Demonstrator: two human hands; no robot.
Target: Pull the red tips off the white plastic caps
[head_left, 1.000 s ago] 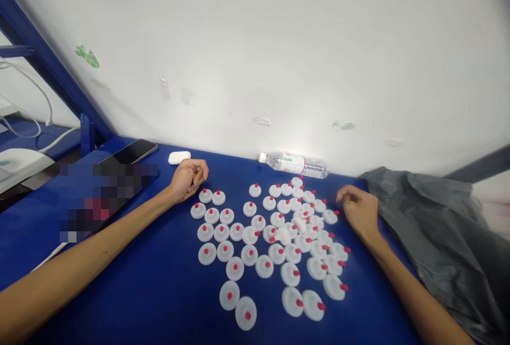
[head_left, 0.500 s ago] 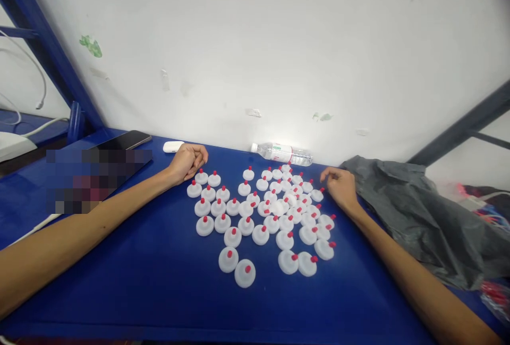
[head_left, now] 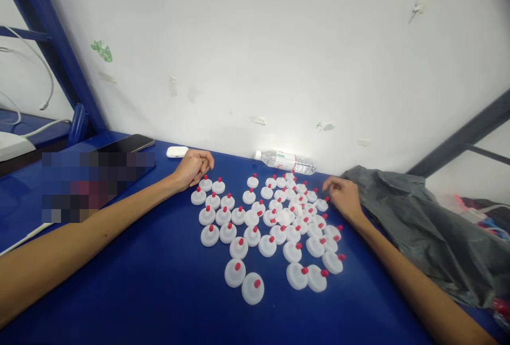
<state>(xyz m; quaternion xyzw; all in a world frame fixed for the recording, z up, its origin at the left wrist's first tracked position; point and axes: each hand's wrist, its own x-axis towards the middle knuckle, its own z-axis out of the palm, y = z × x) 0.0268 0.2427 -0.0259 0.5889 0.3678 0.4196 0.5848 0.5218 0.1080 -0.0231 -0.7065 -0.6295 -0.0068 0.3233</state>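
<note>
Caps [head_left: 266, 248] lie on the table [head_left: 159, 281] — bottle [head_left: 283, 161] behind, sheeting [head_left: 430, 233] to the right.

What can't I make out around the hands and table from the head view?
All in the head view:
Left hand: its palm, hidden by the curled hand itself.
Right hand: its palm, likewise hidden.
White pieces: exact count, because some overlap.
Bottle label: wording, too small and blurred.
Pixelated patch: contents masked.
White device: cut off by the left edge.
Grey sheet: underside hidden by its folds.
</note>
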